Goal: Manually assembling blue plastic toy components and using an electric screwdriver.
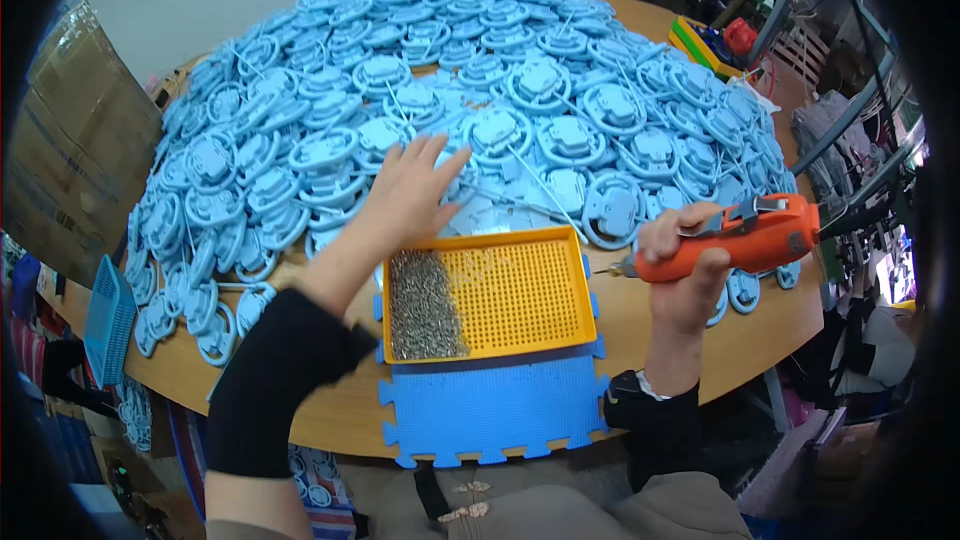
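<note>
L hand (408, 198) wide, prob. at pick-up step nr blue part (497, 130); R hand (688, 302) grips orange driver (768, 240); next needs L pinch.

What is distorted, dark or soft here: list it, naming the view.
Head view: corners fall to black; head view, left: the cardboard box looks stretched; head view, nearer centre: the yellow tray and orange power tool read clearly; head view, far right: background clutter is soft, hard to identify.

Driver (750, 242) in my right hand (686, 290): smooth plastic. Left of my grip: shiny metal screws (424, 308), plastic tray (535, 305), matt foam mat (495, 405).
</note>
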Motion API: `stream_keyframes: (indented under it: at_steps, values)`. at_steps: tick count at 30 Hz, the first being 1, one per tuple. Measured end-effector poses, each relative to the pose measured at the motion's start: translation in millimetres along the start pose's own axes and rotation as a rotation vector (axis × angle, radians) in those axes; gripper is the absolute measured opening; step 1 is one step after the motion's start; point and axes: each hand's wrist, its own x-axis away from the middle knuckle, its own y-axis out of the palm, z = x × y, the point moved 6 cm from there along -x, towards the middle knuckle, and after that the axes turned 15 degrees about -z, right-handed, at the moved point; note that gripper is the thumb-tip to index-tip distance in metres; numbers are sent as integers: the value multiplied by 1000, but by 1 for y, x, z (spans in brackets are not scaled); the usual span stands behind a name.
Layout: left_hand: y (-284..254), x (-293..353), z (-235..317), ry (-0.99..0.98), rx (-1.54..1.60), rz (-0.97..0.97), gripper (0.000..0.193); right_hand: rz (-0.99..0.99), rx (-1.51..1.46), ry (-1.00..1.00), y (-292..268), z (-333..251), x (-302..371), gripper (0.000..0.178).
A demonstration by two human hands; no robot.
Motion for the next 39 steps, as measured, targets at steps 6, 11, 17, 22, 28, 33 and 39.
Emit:
stream_keyframes:
  at_steps: [6,11,17,22,28,33,39]
  values:
    - [29,-61,-14,-200,-18,-547,83,-86,-167,71,38,57,-4,49]
    - [36,-41,-14,-197,31,-412,78,-61,-104,114,46,85,-14,51]
    - [19,-10,-34,-259,334,-205,79,-86,-42,120,50,95,-11,49]
    - [-10,23,-40,-68,528,202,73,-119,-54,137,49,98,-9,47]
    - [-53,103,-28,-195,151,341,79,-79,-144,86,47,102,-9,39]
    - [-77,186,-36,-301,181,412,78,-78,-111,65,48,101,-9,37]
    - [-36,221,70,196,107,51,70,-77,-29,55,59,66,-18,44]
